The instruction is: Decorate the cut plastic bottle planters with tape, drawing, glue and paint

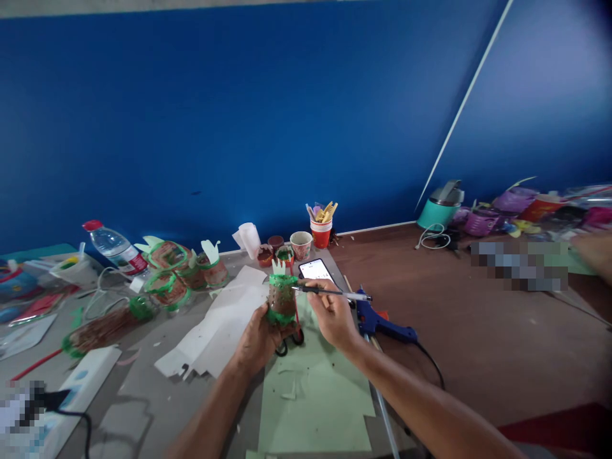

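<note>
A small brown container with green rims (282, 298) stands upright in my left hand (258, 335), whose fingers wrap its lower part. Pale pointed paper strips stick up from its top. In my right hand (332, 312) is a pen (344, 294), held nearly level, its tip at the container's upper right side. Whether the tip touches cannot be made out. Scissors (297, 336) with dark handles lie partly hidden behind the container. A phone (317, 270) with a lit screen rests just beyond my right hand. Below both hands lies light green paper (315, 408).
A blue glue gun (382, 324) with a cord lies right of my right hand. White paper sheets (224, 312), similar painted containers (167, 290) and a water bottle (117, 248) are at left. Cups (321, 233) stand at the back. Another person's hand (595, 252) shows far right.
</note>
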Demonstrator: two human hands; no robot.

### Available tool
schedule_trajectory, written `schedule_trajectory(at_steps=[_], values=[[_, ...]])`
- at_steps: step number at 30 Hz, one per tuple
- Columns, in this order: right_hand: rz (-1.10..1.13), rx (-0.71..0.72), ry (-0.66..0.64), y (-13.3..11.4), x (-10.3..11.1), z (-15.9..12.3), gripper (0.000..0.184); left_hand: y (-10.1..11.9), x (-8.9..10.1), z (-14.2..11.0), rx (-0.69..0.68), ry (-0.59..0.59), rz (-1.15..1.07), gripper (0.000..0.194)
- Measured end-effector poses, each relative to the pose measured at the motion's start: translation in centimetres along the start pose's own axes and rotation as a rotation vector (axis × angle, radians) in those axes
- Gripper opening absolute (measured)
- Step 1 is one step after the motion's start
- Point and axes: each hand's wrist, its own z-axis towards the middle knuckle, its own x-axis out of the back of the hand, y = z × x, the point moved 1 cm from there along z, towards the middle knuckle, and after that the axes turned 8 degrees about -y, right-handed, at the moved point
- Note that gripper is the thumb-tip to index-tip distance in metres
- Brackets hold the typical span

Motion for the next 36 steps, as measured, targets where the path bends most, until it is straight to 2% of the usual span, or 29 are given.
schedule_trajectory(at_steps=[5, 10, 15, 19, 24, 29, 33, 36], values=[[0.007, -0.088, 0.012, 0.18, 0.05, 0.00, 0.017, -0.11, 0.12, 0.02, 0.017, -0.017, 0.021, 0.028], [-0.003, -0.010, 0.012, 0.03, 0.01, -0.01, 0.014, -0.13, 0.08, 0.03, 0.010, 0.009, 0.006, 0.026], [-0.014, -0.081, -0.005, 0.06, 0.05, 0.00, 0.017, -0.17, 0.13, 0.02, 0.017, -0.002, 0.025, 0.027], [-0.042, -0.014, 0.003, -0.02, 0.08, 0.05, 0.015, -0.11, 0.11, 0.06, 0.014, 0.007, 0.012, 0.027], [0.017, -0.116, 0.026, 0.22, 0.06, 0.12, 0.016, -0.13, 0.02, 0.05, 0.025, -0.029, 0.040, 0.032], [-0.005, -0.052, -0.007, 0.18, 0.04, 0.00, 0.015, -0.14, 0.14, 0.10, -0.001, -0.004, 0.016, 0.029], [0.009, -0.146, -0.015, 0.11, 0.10, 0.01, 0.018, -0.11, 0.08, 0.14, 0.026, -0.017, 0.030, 0.031], [-0.003, -0.079, -0.012, 0.01, 0.08, 0.02, 0.018, -0.04, -0.03, 0.12, 0.004, 0.000, 0.024, 0.030]])
